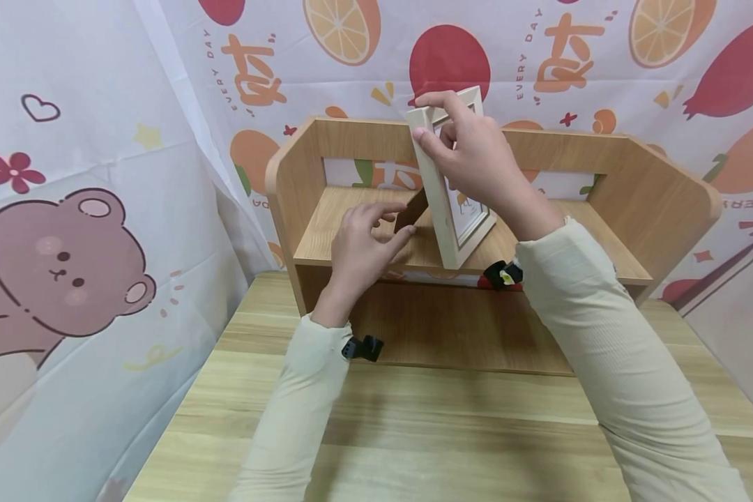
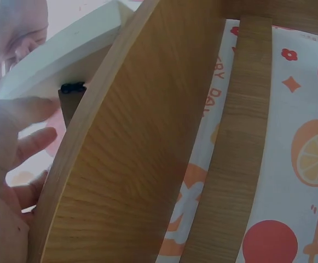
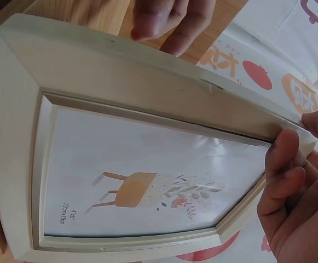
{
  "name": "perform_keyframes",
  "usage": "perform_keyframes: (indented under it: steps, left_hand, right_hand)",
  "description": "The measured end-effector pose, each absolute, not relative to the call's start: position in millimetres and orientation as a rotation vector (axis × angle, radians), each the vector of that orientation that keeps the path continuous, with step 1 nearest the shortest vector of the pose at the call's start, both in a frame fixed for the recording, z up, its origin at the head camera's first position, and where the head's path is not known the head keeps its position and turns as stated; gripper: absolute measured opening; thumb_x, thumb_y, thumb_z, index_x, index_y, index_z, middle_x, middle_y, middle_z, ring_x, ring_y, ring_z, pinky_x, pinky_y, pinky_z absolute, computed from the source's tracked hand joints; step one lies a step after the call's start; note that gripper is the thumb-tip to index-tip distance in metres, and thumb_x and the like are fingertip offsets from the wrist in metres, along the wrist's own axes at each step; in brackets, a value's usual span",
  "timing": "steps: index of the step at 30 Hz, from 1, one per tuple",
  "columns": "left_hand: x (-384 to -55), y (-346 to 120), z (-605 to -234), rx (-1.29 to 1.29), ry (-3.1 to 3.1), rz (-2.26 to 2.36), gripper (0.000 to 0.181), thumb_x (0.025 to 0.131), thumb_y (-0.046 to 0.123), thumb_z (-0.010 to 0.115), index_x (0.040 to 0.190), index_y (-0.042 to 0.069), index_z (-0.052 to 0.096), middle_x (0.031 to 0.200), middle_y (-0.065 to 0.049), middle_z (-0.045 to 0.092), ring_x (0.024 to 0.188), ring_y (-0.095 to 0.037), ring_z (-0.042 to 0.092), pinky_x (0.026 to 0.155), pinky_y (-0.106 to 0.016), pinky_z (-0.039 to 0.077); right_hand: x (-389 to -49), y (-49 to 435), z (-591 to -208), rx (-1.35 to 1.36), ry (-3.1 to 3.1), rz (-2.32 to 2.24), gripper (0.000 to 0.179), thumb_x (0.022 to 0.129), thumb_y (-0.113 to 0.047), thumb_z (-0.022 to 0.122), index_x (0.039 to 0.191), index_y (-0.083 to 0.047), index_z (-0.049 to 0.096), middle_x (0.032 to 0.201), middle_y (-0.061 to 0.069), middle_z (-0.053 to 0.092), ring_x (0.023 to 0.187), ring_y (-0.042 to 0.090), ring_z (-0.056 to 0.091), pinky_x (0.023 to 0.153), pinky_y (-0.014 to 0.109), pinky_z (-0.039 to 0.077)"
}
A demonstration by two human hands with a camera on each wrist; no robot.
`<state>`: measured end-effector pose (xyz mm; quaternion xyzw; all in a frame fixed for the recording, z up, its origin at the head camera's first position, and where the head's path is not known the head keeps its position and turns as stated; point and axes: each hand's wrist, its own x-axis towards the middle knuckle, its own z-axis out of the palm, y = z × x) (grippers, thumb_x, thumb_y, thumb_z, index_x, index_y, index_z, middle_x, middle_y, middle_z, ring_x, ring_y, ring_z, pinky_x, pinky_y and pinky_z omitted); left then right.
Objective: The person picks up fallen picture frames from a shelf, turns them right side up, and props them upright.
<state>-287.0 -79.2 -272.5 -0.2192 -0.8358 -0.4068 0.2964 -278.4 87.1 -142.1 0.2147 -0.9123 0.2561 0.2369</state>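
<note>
A pale wooden picture frame [image 1: 438,199] stands on the upper board of a wooden desk shelf [image 1: 602,230], turned at an angle. Its picture of a potted plant [image 3: 148,189] shows in the right wrist view. My right hand [image 1: 477,150] grips the frame's upper corner, thumb on the side edge and fingers over the top. Behind the frame, a brown easel leg [image 1: 412,213] slants out from the back. My left hand [image 1: 367,240] is beside that leg, thumb and fingers apart, fingertips close to it. In the left wrist view, the left hand [image 2: 11,148] reaches past the shelf board.
The shelf's lower board [image 1: 464,328] lies below, on a light wood-grain table [image 1: 414,432]. Side panels [image 1: 671,209] close off the shelf at both ends. A fruit-printed cloth [image 1: 364,77] hangs behind, and a bear-printed cloth [image 1: 182,188] hangs at the left.
</note>
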Motion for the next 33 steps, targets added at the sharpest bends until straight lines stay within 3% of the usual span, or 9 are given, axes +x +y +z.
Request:
perform_keyframes:
  steps: [4,11,33]
  left_hand:
    - [-282.2,-75.4,-278.7,-0.636,-2.127,-1.009,0.039,0.081,0.036,0.077,0.112,0.014,0.071,0.103,-0.008,0.068,0.097,-0.025,0.059,0.075,-0.039,0.047]
    - [-274.2,-63.6,-283.0,-0.703,-2.031,-0.982,0.042,0.074,0.037,0.082,0.106,0.01,0.072,0.097,-0.008,0.07,0.095,-0.024,0.06,0.083,-0.04,0.046]
    - [-261.6,-28.9,-290.2,-0.517,-2.011,-0.849,0.059,0.064,0.049,0.085,0.103,0.01,0.065,0.092,-0.003,0.069,0.081,-0.02,0.061,0.072,-0.039,0.039]
  right_hand:
    - [-278.9,87.5,-143.6,0.591,-2.496,0.714,0.043,0.099,-0.036,0.051,0.138,-0.022,0.044,0.059,0.002,0.044,0.046,0.019,0.052,0.051,0.027,0.043]
    - [-280.5,86.9,-144.8,0.609,-2.475,0.713,0.043,0.099,-0.036,0.051,0.138,-0.021,0.043,0.06,0.003,0.042,0.047,0.019,0.047,0.053,0.027,0.043]
    - [-281.9,83.4,-147.6,0.583,-2.442,0.669,0.041,0.099,-0.037,0.05,0.137,-0.022,0.046,0.058,-0.002,0.038,0.048,0.012,0.034,0.054,0.028,0.034]
